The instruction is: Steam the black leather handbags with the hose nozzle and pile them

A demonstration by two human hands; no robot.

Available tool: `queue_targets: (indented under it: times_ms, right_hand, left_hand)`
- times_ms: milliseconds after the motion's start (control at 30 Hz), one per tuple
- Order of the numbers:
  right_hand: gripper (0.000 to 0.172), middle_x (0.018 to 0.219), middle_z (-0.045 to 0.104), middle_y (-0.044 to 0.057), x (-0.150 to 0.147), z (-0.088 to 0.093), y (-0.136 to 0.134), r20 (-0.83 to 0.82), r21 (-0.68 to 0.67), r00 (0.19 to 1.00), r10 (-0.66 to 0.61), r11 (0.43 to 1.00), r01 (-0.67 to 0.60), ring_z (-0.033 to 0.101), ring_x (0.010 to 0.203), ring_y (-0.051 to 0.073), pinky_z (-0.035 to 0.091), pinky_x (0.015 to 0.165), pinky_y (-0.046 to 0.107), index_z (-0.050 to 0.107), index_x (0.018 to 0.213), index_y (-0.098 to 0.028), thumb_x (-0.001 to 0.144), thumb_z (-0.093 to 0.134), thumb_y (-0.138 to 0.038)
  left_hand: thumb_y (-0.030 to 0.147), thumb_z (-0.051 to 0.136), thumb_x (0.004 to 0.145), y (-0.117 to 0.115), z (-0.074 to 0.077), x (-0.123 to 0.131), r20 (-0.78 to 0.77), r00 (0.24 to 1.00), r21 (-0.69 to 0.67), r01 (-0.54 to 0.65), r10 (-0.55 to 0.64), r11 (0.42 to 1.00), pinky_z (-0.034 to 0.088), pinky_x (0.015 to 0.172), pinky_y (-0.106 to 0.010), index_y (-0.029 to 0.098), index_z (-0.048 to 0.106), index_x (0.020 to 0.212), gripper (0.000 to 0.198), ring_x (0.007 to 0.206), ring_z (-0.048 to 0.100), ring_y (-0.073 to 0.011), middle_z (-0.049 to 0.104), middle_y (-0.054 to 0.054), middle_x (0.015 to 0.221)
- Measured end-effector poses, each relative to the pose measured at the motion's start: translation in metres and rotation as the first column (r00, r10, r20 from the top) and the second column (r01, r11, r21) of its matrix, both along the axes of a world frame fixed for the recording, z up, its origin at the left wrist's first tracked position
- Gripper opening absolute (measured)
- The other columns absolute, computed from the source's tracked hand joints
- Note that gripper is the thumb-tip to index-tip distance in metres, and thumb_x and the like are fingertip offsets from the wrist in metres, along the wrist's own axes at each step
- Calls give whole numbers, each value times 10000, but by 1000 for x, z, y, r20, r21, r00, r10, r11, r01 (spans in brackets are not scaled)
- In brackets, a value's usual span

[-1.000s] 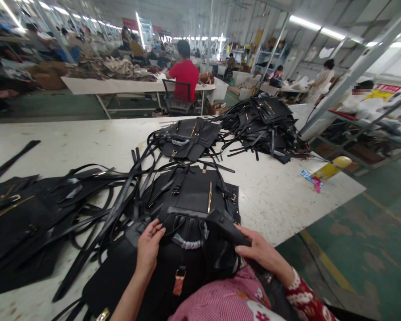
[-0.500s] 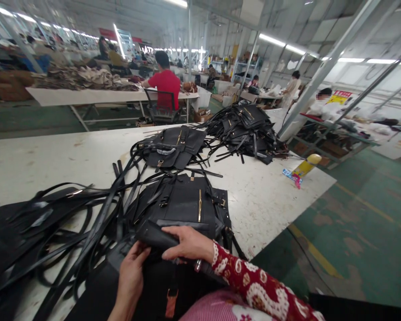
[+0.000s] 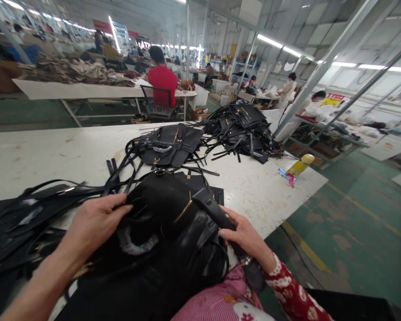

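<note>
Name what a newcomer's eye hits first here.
A black bag dominates the foreground, its edge pinched by the left hand; the right hand holds a dark nozzled tool. Beyond the pale table sits someone in a red shirt. A yellow cylinder shows near the table's right corner.

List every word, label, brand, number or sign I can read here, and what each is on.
No text reads clearly.
Red-and-yellow sign: characters too blurred to read.
Red banner: any lettering too small to read.
Yellow container: any print too small to read.
Nearest black bag: no lettering visible.
</note>
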State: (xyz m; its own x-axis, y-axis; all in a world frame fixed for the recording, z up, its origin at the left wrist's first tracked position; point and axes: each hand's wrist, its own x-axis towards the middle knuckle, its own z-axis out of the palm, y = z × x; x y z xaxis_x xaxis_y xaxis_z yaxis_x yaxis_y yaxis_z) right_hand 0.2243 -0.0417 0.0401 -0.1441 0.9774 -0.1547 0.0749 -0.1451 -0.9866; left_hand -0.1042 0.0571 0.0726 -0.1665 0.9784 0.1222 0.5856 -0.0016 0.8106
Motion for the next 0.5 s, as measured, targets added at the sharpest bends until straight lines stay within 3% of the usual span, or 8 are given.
queue_targets:
  times_ms: [33,100,133,200,267,333,433,500]
  right_hand:
    - [619,702,588,-17,10,1,-5,5,10,998,-56,998,56,480,462,105,421,445,215,402,1281,-195,714,644,-248]
    - [623,623,570,-28,25,1,-13,31,15,987,-156,988,156,477,439,115,412,425,218,382,1291,-178,729,637,-262]
    - [630,596,561,-32,31,0,-17,40,13,980,-194,981,194,476,432,120,410,417,221,369,1297,-173,735,634,-274]
    - [640,571,549,-35,38,-2,-26,39,14,969,-246,969,245,478,435,130,414,415,229,357,1302,-166,741,635,-294]
    - [659,579,548,-34,42,-5,-35,36,5,959,-280,960,280,484,452,138,417,422,234,344,1310,-167,739,642,-305]
    - [680,589,551,-32,43,-8,-43,42,-10,953,-301,953,302,487,461,141,414,426,236,329,1319,-172,736,649,-312]
    - [696,603,567,-24,44,-12,-56,53,-40,945,-322,945,324,499,464,150,413,437,246,310,1331,-175,741,649,-327]
    - [713,594,576,-18,45,-14,-63,65,-77,941,-332,939,336,507,458,159,412,438,254,295,1337,-164,744,646,-347]
  left_hand:
    - [234,692,559,4,16,0,-247,968,63,61,-44,996,401,718,-309,164,664,700,160,631,528,-168,552,27,586]
    - [285,617,669,7,37,8,-651,754,81,191,-93,978,397,746,-372,194,660,770,143,636,508,-173,531,23,629]
    - [296,587,702,6,40,17,-740,670,104,209,-65,972,402,727,-380,198,654,790,148,633,502,-177,530,14,653]
    - [265,511,762,-3,31,43,-816,573,121,308,-83,944,408,657,-330,194,636,865,177,656,509,-192,548,-16,712]
    - [192,442,789,-23,5,73,-836,513,87,476,-195,875,395,589,-280,185,598,1005,266,721,524,-209,569,-55,772]
    - [137,417,784,-50,-34,102,-826,454,13,608,-334,794,400,568,-276,177,519,1152,384,781,526,-212,579,-77,836]
    - [35,401,736,-84,-101,130,-779,409,-116,651,-475,750,417,537,-268,195,480,1201,498,779,526,-195,580,-77,903]
    - [11,383,737,-89,-137,137,-761,409,-131,663,-503,737,429,534,-247,202,477,1205,514,772,525,-175,572,-70,915]
